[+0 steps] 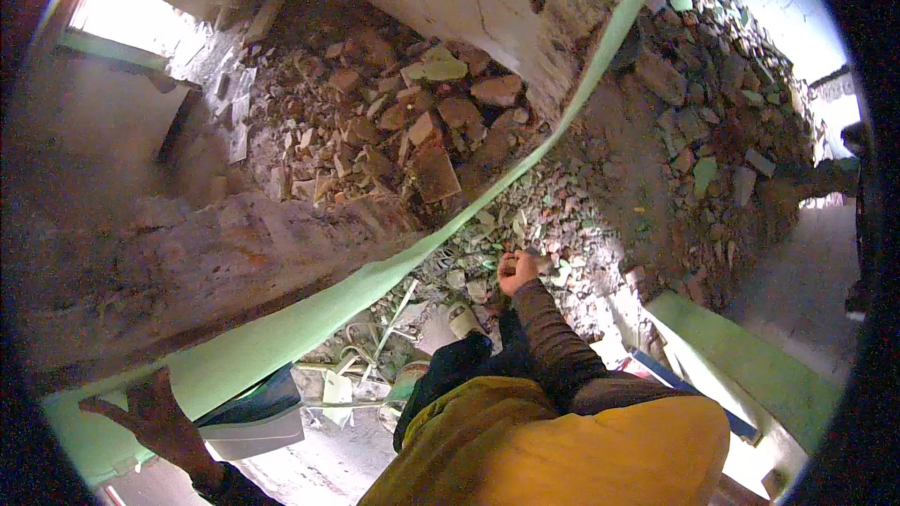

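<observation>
My right hand reaches down into the rubble on the floor, fingers curled into a fist; I cannot tell whether a small piece of debris is inside it. Small grey and reddish fragments lie all around it. My left hand is spread flat, fingers apart, against the pale green edge of a broken wall at the lower left and holds nothing. My dark sleeve and yellow garment fill the lower middle.
A heap of broken bricks lies beyond the wall, and a second rubble mound rises at the right. Bent wire and scrap sit by my foot. A green beam runs along the lower right. A bright opening shows at upper left.
</observation>
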Available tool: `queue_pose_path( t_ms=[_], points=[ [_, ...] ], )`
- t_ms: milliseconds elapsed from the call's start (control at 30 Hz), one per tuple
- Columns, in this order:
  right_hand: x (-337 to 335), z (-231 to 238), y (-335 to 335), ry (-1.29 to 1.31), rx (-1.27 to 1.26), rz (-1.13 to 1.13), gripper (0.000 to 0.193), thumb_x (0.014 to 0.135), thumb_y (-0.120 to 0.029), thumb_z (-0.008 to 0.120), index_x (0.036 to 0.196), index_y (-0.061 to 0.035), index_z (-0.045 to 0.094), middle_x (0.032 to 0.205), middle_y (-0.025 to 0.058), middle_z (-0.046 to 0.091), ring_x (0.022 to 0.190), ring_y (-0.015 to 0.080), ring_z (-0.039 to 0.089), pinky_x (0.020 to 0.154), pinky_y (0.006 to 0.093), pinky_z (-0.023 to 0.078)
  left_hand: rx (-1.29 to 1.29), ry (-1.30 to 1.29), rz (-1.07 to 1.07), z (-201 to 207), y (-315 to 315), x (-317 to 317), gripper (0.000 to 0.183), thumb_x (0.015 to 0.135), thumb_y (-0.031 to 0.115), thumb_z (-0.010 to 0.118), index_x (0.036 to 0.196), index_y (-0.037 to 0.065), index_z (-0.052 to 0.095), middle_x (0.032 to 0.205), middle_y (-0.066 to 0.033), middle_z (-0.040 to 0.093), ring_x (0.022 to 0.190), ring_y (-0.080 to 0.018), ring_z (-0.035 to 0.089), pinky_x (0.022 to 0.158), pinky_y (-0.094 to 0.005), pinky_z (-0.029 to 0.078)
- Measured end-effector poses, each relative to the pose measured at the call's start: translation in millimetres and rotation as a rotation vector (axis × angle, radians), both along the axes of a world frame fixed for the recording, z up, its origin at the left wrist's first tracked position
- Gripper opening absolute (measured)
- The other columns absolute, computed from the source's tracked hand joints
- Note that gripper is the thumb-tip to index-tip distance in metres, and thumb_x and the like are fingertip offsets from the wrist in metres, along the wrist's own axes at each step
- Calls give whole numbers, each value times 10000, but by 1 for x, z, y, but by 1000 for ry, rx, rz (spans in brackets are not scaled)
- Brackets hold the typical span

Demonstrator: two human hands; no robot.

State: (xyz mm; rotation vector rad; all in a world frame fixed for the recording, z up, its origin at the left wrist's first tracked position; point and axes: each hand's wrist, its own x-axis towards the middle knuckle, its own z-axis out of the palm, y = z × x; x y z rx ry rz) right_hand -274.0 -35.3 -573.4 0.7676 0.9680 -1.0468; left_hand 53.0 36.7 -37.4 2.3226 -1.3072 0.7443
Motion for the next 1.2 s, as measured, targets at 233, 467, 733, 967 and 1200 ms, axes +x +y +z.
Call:
queue_pose_path(
  t_ms=[233,467,733,967,1200],
  points=[
    [88,31,-124,-613,-364,130,187,936,-202,510,786,-91,518,669,13,488,548,105,457,457,237,377,-58,31,-99,2,2,-11,1056,766,82,738,1510,83,-11,753,-25,542,682,-135,449,759,-269,449],
    [33,106,-89,-368,-836,494,201,907,-240,620,981,-60,568,696,10,487,587,121,492,569,309,488,-119,269,-2,6,3,-8,1085,770,196,772,1511,119,-17,743,-34,590,674,-167,491,771,-303,451],
    [-146,45,54,233,-404,851,204,883,-186,649,944,-1,591,729,41,545,489,146,478,466,339,433,-11,-51,-127,-2,14,15,1003,820,282,724,1514,194,5,826,-118,639,709,-307,602,717,-383,485],
    [-260,-41,188,397,-195,1205,449,941,-346,527,621,-32,554,581,95,528,521,266,562,527,438,504,49,-124,-151,-7,17,27,859,853,282,686,1504,190,134,855,-107,637,619,-289,544,657,-381,476],
    [-344,-87,338,555,41,1235,396,889,-462,550,994,-101,673,969,122,662,901,280,620,775,527,515,-167,296,-286,-12,15,-75,561,866,272,670,1376,131,483,667,6,524,517,-94,448,493,-297,430]
  ],
)
